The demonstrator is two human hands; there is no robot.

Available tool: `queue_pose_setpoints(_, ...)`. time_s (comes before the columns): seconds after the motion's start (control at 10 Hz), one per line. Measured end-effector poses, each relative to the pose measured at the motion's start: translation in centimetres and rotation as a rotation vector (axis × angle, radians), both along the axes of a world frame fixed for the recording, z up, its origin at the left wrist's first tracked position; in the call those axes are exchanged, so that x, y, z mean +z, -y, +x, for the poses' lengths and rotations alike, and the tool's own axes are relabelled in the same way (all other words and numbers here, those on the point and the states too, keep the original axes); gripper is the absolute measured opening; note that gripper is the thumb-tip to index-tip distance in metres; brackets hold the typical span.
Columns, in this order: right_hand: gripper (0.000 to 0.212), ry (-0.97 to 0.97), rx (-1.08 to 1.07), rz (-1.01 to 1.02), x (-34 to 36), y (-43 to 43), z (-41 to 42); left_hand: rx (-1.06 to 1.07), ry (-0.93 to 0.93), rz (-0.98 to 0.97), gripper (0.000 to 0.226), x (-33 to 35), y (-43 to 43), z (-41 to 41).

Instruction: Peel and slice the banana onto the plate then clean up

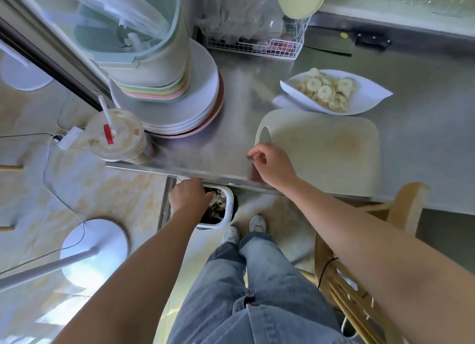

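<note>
A white leaf-shaped plate (pixel 374 95) on the steel counter carries a heap of banana slices (pixel 327 89). In front of it lies a pale cutting board (pixel 323 151) with nothing on it. My right hand (pixel 272 165) hovers at the board's left corner near the counter edge, fingers loosely curled and holding nothing. My left hand (pixel 189 196) reaches down over a white-rimmed waste bin (pixel 229 205) on the floor under the counter edge. Its fingertips dip towards pale scraps inside, and whether they hold anything is hidden. A cleaver (pixel 334 44) lies at the back of the counter.
A stack of plates (pixel 203 104) with tubs on top stands at the counter's left, an iced drink cup (pixel 115 135) beside it. A wire rack (pixel 257 45) sits at the back. A wooden chair (pixel 359 266) is at my right, a lamp base (pixel 95 246) on the floor to the left.
</note>
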State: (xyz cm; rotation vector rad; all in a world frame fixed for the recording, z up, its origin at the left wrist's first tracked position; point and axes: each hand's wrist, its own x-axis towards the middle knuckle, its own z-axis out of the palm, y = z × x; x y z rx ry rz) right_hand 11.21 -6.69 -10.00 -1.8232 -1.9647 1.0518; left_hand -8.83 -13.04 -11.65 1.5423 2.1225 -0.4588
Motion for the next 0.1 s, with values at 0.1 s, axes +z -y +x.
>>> queue_pose_setpoints(0.1, 0.028, -0.045, -0.031, -0.018, 0.49, -0.45, 0.29, -0.044, 0.081, -0.090, 0.032, -0.02, -0.45, 0.36)
